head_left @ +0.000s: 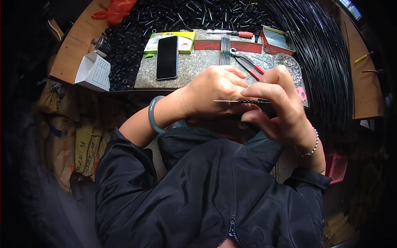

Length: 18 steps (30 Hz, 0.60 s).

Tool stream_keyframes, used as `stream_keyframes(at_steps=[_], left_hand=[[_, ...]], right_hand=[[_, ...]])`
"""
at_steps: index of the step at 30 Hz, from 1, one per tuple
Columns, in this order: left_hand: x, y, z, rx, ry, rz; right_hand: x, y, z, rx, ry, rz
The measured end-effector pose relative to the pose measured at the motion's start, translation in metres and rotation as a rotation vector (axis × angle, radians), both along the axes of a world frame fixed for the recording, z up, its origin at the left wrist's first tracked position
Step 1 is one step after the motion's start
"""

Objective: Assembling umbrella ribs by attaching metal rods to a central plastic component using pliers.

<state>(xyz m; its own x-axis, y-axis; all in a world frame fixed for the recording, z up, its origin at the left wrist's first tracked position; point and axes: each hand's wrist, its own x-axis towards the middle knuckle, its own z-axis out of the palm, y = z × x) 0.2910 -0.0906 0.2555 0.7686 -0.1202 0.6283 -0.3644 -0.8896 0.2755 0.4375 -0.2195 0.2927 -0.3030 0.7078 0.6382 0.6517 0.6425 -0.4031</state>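
Observation:
Just in front of the board's near edge, my two hands meet. Across them lies a thin rod (pixel 248 101) with a pale, needle-like left end and a dark, beaded-looking middle. My right hand (pixel 283 97) has its curled fingers around the rod's right end, with the thumb below; the exact contact is partly hidden. My left hand (pixel 215 89), with a grey bangle on the wrist, is closed beside the rod, its knuckles up. Whatever its fingers hold is out of sight. Beyond the hands stand pliers (pixel 248 66) with red handles and a row of thin metal rods (pixel 225 49).
On the speckled board (pixel 144 74) lie a black phone (pixel 167 58), a green-yellow box (pixel 187 41) and a red-handled screwdriver (pixel 244 34). A clear dish (pixel 289 64) and a red box (pixel 277 39) stand right. Long black rods (pixel 326 62) and small black parts (pixel 173 16) surround it.

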Motion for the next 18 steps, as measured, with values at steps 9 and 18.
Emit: stream_keyframes(at_steps=[9, 18], left_hand=[[0.008, 0.081, -0.073, 0.447, 0.625, 0.109], [0.023, 0.056, -0.105, 0.333, 0.429, 0.339]], right_hand=[[-0.020, 0.004, -0.096, -0.377, 0.517, -0.126], [-0.047, -0.012, -0.140, 0.234, 0.973, -0.544]])
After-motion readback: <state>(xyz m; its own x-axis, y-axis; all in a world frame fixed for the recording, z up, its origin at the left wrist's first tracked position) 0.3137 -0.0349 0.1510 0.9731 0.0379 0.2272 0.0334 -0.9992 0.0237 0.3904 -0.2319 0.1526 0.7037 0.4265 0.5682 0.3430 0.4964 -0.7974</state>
